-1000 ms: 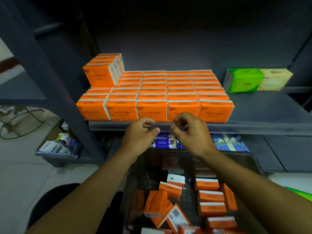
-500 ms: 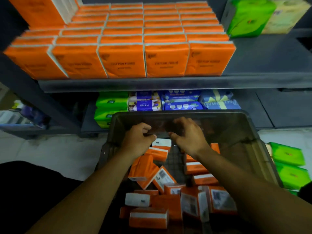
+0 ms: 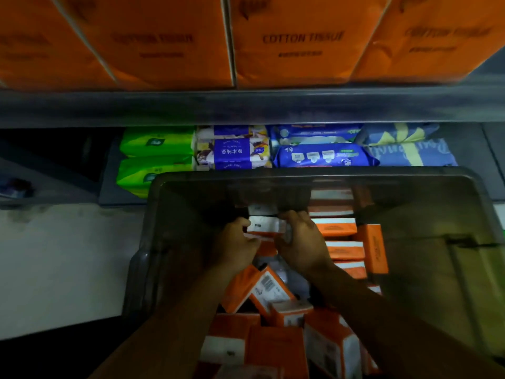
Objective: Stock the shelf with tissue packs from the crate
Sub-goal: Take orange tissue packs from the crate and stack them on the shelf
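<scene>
A dark translucent crate (image 3: 308,177) on the floor holds several loose orange-and-white tissue packs (image 3: 340,250). Both my hands are down inside it near its far wall. My left hand (image 3: 236,246) and my right hand (image 3: 302,242) grip the two ends of one orange-and-white tissue pack (image 3: 263,225) between them. Above, a row of orange "COTTON TISSUE" packs (image 3: 297,39) stands on the grey shelf (image 3: 246,106), filling its front edge.
The lower shelf behind the crate holds green packs (image 3: 155,142), purple-and-white packs (image 3: 233,153) and blue packs (image 3: 322,155). Pale floor (image 3: 62,266) lies left of the crate. A green pack shows through the crate's right wall.
My view dropped from the shelf to the crate. Both hands went down from the shelf edge into the crate and took hold of a pack.
</scene>
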`<act>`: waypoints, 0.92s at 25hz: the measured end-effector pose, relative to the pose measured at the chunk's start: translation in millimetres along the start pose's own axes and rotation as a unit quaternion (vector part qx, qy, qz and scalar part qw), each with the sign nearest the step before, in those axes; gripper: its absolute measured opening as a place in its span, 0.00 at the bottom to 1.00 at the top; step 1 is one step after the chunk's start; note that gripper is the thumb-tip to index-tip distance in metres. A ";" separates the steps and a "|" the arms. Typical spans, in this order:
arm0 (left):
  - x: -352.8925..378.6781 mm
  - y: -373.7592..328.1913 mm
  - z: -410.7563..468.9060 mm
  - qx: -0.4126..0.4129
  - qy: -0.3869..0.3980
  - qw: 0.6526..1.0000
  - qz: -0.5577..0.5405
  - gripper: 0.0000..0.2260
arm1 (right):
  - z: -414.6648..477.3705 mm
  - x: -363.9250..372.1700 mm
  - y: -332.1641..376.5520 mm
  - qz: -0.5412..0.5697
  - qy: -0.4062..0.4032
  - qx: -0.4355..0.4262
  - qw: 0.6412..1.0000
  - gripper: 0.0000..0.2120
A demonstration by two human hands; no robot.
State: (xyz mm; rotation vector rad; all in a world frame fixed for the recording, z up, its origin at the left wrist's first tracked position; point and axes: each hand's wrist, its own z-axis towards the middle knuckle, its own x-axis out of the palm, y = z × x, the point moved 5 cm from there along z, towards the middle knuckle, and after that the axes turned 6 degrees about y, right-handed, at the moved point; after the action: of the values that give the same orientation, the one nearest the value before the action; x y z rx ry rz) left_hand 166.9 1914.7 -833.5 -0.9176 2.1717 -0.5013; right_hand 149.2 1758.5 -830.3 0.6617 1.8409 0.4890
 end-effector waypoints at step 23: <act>-71.6 -64.7 -132.0 0.018 -0.006 0.920 -0.391 0.14 | -123.1 -81.9 97.3 -0.138 -0.106 -0.350 0.921 0.19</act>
State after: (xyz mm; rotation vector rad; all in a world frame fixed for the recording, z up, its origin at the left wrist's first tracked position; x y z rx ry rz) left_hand 134.2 1933.6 -674.4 -1.7601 1.7022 -0.8956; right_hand 76.8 1777.0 -669.8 -0.0347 1.3841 0.7941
